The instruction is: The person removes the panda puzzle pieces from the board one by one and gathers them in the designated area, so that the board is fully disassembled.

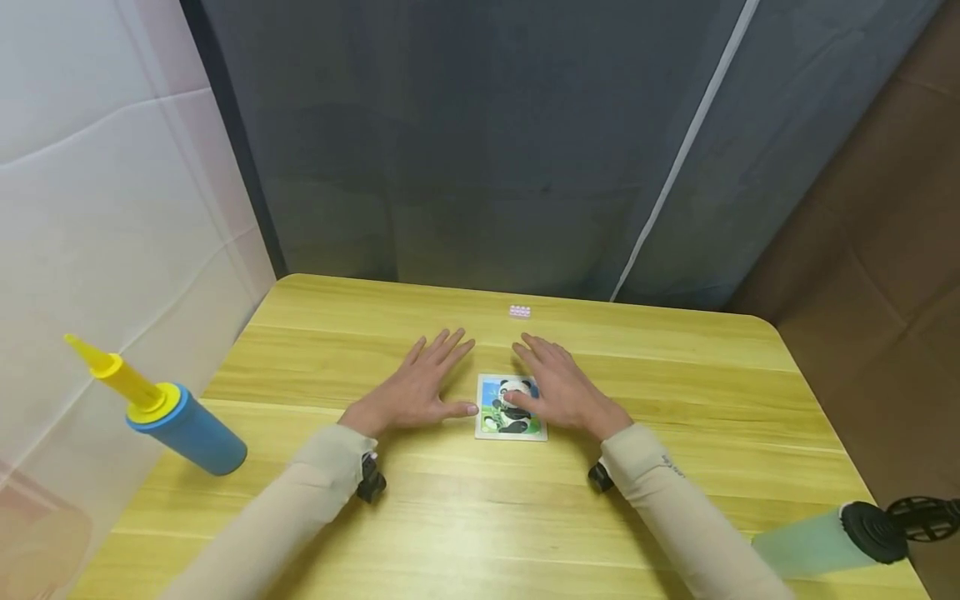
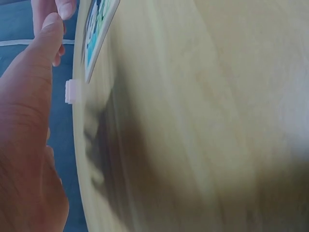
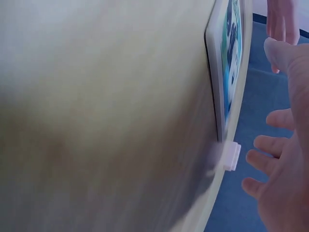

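Note:
A small square panda picture board [image 1: 491, 423] with a pale border lies flat on the table. My left hand [image 1: 416, 387] is held just left of it, fingers spread and thumb pointing toward its left edge. Over the board's right side is my right hand [image 1: 562, 390], its thumb covering part of the panda. Both wrist views show the hands raised above the tabletop, apart from the board [image 2: 99, 36] [image 3: 227, 63], and holding nothing. Beyond the fingertips, near the far table edge, sits a small pink studded toy brick [image 1: 520, 312].
A blue and yellow hand pump [image 1: 198, 433] stands at the table's left side. At the right front is a pale green bottle [image 1: 806, 540] with a black lid. A dark curtain [image 1: 465, 150] hangs behind the wooden table [image 1: 480, 517].

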Available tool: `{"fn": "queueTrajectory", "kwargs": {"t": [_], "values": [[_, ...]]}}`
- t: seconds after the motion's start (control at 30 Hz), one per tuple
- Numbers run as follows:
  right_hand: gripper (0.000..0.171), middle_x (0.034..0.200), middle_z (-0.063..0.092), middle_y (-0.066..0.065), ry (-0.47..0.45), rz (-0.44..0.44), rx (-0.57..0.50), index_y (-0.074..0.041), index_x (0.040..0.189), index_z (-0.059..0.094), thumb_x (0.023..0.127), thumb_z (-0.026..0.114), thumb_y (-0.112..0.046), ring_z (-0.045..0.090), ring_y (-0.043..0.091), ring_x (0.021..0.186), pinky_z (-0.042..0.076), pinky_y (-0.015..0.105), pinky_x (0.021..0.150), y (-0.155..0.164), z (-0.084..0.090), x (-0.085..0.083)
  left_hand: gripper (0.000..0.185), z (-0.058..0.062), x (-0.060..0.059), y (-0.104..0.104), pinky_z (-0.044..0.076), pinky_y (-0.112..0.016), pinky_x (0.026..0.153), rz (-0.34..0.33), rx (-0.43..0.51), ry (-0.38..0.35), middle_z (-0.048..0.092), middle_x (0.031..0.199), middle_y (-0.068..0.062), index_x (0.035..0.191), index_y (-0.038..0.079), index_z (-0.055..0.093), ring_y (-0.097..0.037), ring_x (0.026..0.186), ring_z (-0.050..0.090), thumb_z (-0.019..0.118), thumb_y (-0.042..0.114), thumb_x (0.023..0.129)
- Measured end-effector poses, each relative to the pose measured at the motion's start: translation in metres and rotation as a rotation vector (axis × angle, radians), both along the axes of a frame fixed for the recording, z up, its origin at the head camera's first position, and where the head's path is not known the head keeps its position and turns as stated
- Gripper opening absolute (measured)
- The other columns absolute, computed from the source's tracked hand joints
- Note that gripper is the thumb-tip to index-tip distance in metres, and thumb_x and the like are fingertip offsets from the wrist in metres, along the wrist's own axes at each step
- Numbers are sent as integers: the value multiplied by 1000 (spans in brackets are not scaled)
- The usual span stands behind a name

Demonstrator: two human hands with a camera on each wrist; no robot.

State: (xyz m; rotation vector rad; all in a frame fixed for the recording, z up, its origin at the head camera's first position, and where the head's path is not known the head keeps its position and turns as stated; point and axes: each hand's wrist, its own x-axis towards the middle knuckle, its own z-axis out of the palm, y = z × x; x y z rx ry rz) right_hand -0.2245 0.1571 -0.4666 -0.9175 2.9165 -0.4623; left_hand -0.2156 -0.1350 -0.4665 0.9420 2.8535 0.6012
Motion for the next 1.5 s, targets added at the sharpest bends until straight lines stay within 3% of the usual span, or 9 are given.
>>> {"fn": "queueTrajectory", "kwargs": {"t": [0.3, 0.63, 0.93, 1.17, 1.3, 1.5], "values": [[80, 172, 35, 20, 13, 41, 14, -5, 160, 46, 103, 59, -60, 36, 40, 160, 29, 60, 131, -10, -8, 3, 107, -8, 4, 6, 3, -62, 136, -25, -17, -40, 7, 182, -12, 173, 15, 15, -37, 170, 5, 63, 71, 96], [65, 167, 43, 22, 11, 77, -1, -6, 150, 57, 105, 63, -52, 42, 40, 156, 32, 58, 131, -17, -13, 9, 108, -14, 7, 12, 4, -61, 137, -50, -55, -69, 8, 182, -13, 171, 9, 23, -37, 170, 5, 64, 73, 94], [62, 168, 43, 18, -30, 56, 28, -7, 151, 57, 106, 61, -50, 39, 36, 158, 31, 56, 132, -23, -10, 12, 108, -17, 9, 14, 7, -63, 136, -59, -88, -82, 9, 182, -14, 170, 10, 28, -39, 169, 7, 66, 75, 92], [53, 163, 49, 18, -21, 83, 41, -7, 148, 61, 107, 63, -40, 45, 37, 154, 34, 57, 129, -30, -3, 15, 109, -20, 8, 14, 7, -65, 135, -59, -75, -94, 10, 182, -13, 170, 11, 28, -38, 169, 8, 67, 75, 91], [47, 156, 56, 15, 0, 102, 66, -7, 145, 64, 107, 63, -36, 51, 34, 147, 41, 56, 123, -36, 1, 16, 109, -20, 8, 14, 6, -66, 135, -61, -68, -98, 10, 182, -13, 170, 11, 27, -38, 169, 7, 68, 74, 91], [34, 139, 64, 8, 87, 139, 101, -10, 132, 71, 107, 66, -31, 58, 27, 126, 48, 46, 104, -44, 4, 18, 108, -20, 9, 14, 5, -66, 135, -60, -64, -103, 9, 182, -14, 170, 10, 27, -39, 169, 7, 69, 72, 92]]}}
